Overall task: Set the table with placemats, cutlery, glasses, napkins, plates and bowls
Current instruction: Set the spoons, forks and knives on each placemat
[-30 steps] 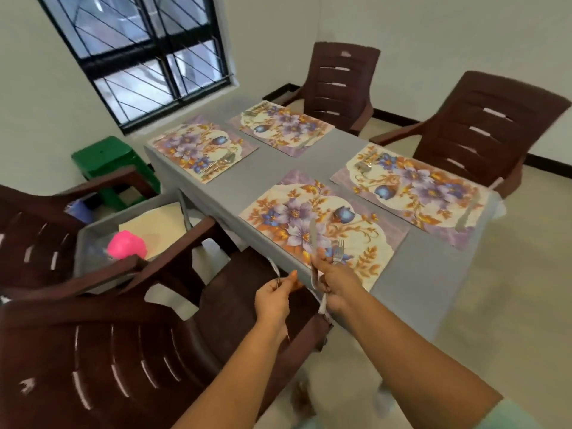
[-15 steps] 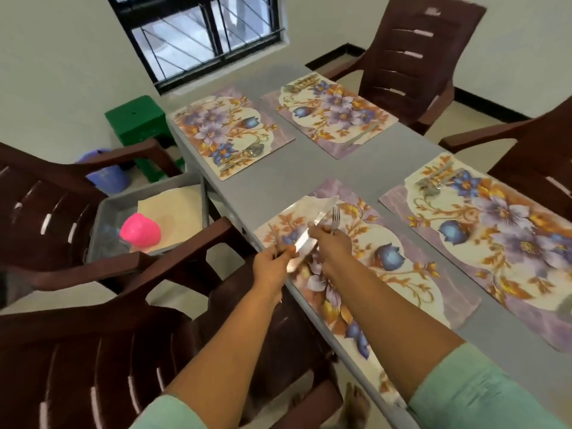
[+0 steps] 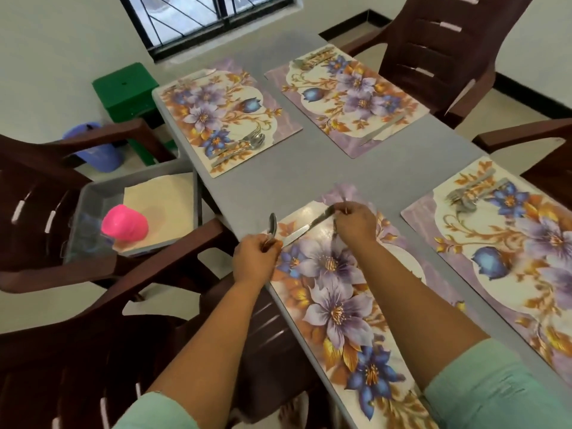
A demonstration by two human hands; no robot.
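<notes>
Four floral placemats lie on the grey table (image 3: 387, 168). Over the near placemat (image 3: 337, 305), at its far end, my left hand (image 3: 254, 260) is closed on a spoon (image 3: 272, 223) that points up and away. My right hand (image 3: 356, 223) pinches one end of a knife (image 3: 305, 229), whose blade slants down-left onto the mat toward my left hand. A blurred sliver above my right fingers may be a fork; I cannot tell. The far-left placemat (image 3: 216, 97), far-right placemat (image 3: 349, 97) and right placemat (image 3: 526, 261) each carry cutlery.
Brown plastic chairs (image 3: 439, 54) ring the table. On the chair at my left sits a grey tub (image 3: 93, 193) holding cream napkins (image 3: 158, 196) and a pink cup (image 3: 125, 222). A green stool (image 3: 127, 88) stands by the wall under the window.
I have leaned in over the near placemat. My hands have drawn apart: the left holds the spoon off the mat's corner and the right has lowered the knife onto the mat.
</notes>
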